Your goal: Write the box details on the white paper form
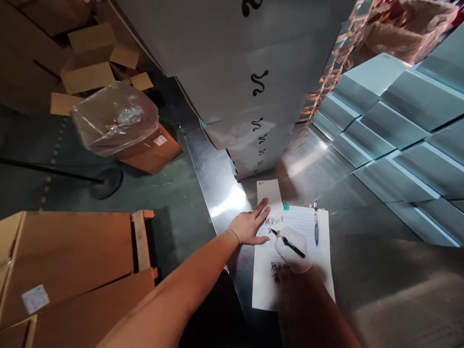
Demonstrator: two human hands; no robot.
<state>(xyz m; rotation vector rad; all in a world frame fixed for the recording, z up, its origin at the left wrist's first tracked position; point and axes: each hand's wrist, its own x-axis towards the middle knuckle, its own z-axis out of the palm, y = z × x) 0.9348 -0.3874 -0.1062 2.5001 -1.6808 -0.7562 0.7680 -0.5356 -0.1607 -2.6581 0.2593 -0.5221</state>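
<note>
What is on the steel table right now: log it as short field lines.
left hand: left hand bare, flat on the paper sheet
right hand: right hand gloved, holding a black pen, tip on the sheet
spare pen: second pen lying on the sheet
surface: steel table
behind: stack of white boxes
floor left: cardboard boxes

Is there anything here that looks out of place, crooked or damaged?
Yes, on the floor at upper left. Loose cardboard pieces lie scattered at different angles, and the plastic-wrapped box sits tilted. On the metal table, the paper under the left hand and right hand lies flat, the pen writing on it.
</note>
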